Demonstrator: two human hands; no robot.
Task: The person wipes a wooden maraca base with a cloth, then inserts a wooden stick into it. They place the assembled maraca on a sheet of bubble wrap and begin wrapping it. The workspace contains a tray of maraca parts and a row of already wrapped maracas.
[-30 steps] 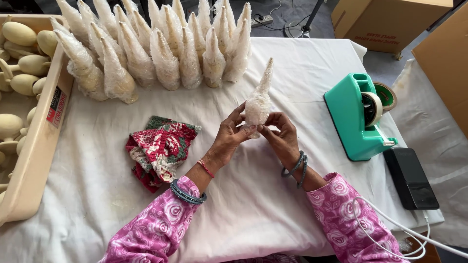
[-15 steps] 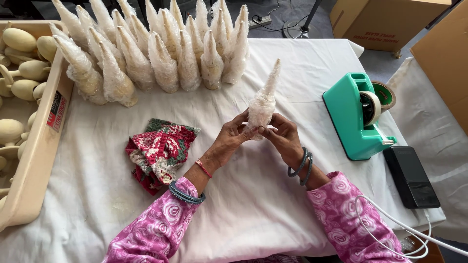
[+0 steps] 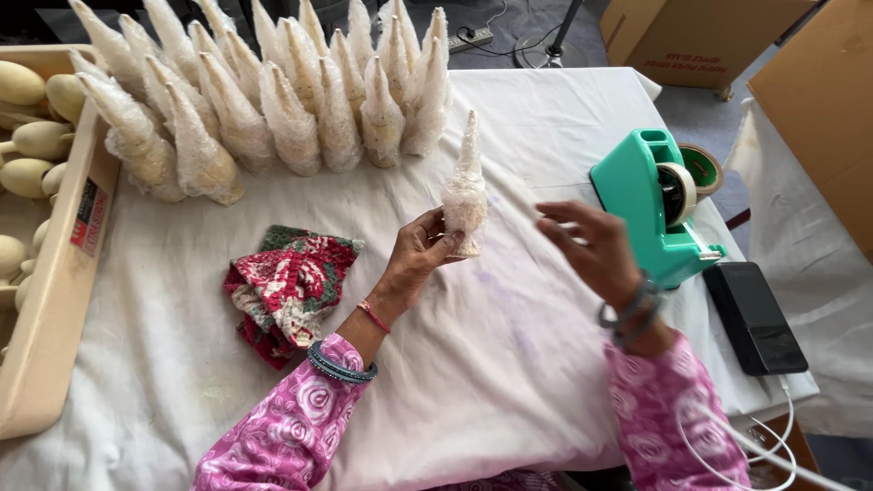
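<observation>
I am pinching the wrapped cone (image 3: 466,195) at its wide base with my left hand (image 3: 420,252), holding it over the middle of the table (image 3: 509,364). Its long axis is running upright, its tip pointing toward the far edge. It looks light and squashy in its foam wrap, so the base seems the safest grip. My right hand (image 3: 591,245) is hovering spread and empty, nearing the green tape dispenser (image 3: 650,205)

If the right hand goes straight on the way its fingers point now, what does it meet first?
Probably the wrapped cone held upright in the left hand: the right hand points its fingers leftward at it, though depth is unclear.
</observation>
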